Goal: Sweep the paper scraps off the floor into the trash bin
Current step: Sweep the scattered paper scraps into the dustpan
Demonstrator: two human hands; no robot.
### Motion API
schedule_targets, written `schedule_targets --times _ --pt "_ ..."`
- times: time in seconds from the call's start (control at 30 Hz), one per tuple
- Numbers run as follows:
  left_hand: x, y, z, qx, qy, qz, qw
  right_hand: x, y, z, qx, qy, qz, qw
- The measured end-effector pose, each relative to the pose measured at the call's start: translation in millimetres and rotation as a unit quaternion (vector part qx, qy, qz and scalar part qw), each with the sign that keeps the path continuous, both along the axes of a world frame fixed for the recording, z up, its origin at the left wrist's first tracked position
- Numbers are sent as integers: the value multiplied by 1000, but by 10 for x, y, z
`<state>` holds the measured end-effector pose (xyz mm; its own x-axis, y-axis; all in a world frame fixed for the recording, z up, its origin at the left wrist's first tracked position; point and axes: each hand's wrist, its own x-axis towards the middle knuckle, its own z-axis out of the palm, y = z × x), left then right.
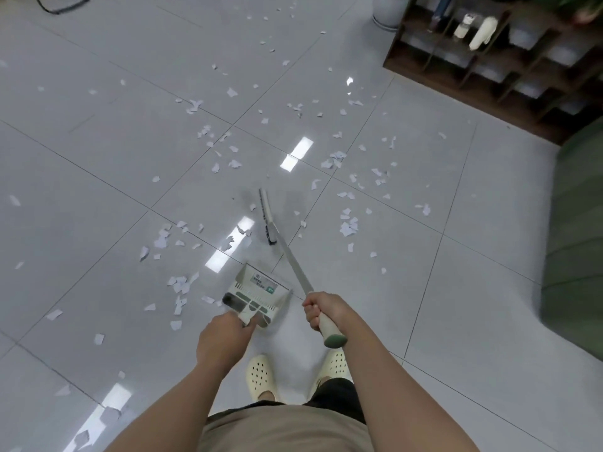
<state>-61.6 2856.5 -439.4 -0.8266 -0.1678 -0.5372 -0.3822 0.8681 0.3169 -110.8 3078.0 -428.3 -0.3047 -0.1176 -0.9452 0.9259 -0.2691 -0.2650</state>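
White paper scraps (348, 225) lie scattered over the grey tiled floor (98, 177), thickest ahead and to the left. My right hand (321, 306) grips the pale handle of a broom (295, 270) near its green end cap. The broom's dark-bristled head (267, 220) rests on the floor ahead of me. My left hand (225, 334) holds the handle of a white and green dustpan (254, 293), which stands on the floor just in front of my feet. A small pile of scraps (179, 288) lies left of the dustpan. No trash bin is in view.
A dark wooden shelf unit (489, 60) stands at the upper right with bottles on it. A green sofa (577, 243) fills the right edge. A grey pot (386, 11) sits by the shelf. My feet wear cream clogs (261, 375).
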Motion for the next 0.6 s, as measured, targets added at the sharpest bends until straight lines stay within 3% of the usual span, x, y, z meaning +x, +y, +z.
schedule_targets --times 0.2,0.4,0.6 --pt "-266 428 -61 40 0 34 999 -117 637 105 67 24 -147 987" --pt "-501 1089 -30 28 -15 27 999 -210 1868 12 102 -3 -253 962" --pt "-787 1835 -91 7 -18 -11 1000 -269 2977 -14 225 -54 -168 958"
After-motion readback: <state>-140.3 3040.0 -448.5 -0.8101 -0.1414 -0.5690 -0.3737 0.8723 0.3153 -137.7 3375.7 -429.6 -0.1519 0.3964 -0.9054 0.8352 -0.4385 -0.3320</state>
